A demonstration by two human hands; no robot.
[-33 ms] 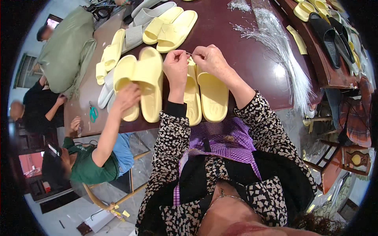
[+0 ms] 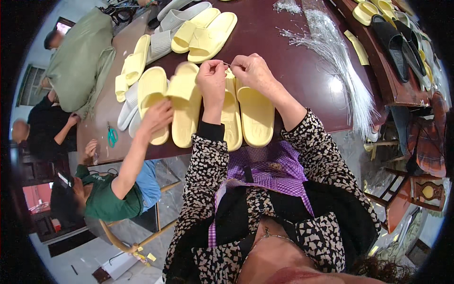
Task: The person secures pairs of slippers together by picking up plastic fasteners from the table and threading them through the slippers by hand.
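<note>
My left hand (image 2: 211, 83) and my right hand (image 2: 257, 75) meet over the table, fingertips pinched on a short thin strand (image 2: 227, 64) stretched between them. Beneath them lies a pair of yellow slide slippers; the left slipper (image 2: 231, 118) is partly covered by my left hand, and the right slipper (image 2: 256, 116) sits beside it under my right wrist. Another person's hand (image 2: 158, 117) reaches in from the left onto a second yellow pair, touching the nearer-left slipper (image 2: 152, 78). Its mate (image 2: 187, 106) lies close to my left wrist.
Behind are more yellow slippers (image 2: 213, 38) and grey ones (image 2: 179, 19). A bundle of clear plastic strands (image 2: 343, 61) spreads at the right of the dark red table (image 2: 283, 85). Teal-handled snips (image 2: 112, 136) lie at left. Black slippers (image 2: 392, 42) rest on another surface.
The other person's hand has shifted slightly right, and the two yellow slippers by it now lie farther apart. My hands have not visibly moved.
</note>
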